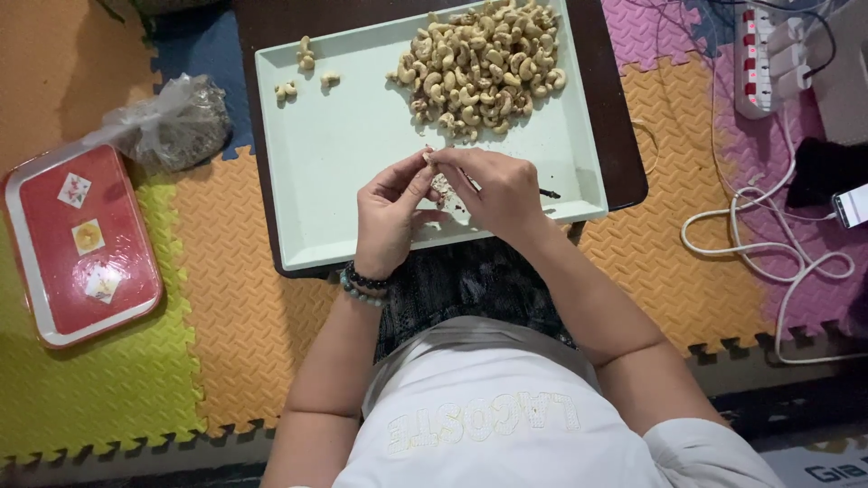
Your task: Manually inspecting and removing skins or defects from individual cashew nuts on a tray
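Where the two hands meet over the near half of the pale green tray (344, 163), we record the following items.

Item one: left hand (387, 217), fingers curled inward, thumb and fingertips pinched on a single cashew nut (429, 156); a band of dark and pale beads (363, 284) sits on its wrist.

Item two: right hand (495, 192), likewise closed, its fingertips touching the same nut from the other side. We cannot tell whether it also holds a small tool; a thin dark sliver (549, 193) shows just past its knuckles.

Item three: the nut itself, held above the tray's bare middle, just below the main heap and clear of the tray floor.

Item four: heap of cashews (479, 59), filling the far right part of the tray.

Item five: a few separated cashews (306, 65), lying at the far left corner of the tray, well apart from the heap.

Item six: brownish scraps (441, 185) on the tray beneath the hands.

Item seven: dark low table (624, 136) carrying the tray, standing on coloured foam floor mats (226, 298).

Item eight: red tray (77, 244), on the mats to our left, with a knotted clear bag (172, 122) of dark contents beside it.

Item nine: white power strip (759, 59) and looping white cables (768, 244), on the mats to our right.
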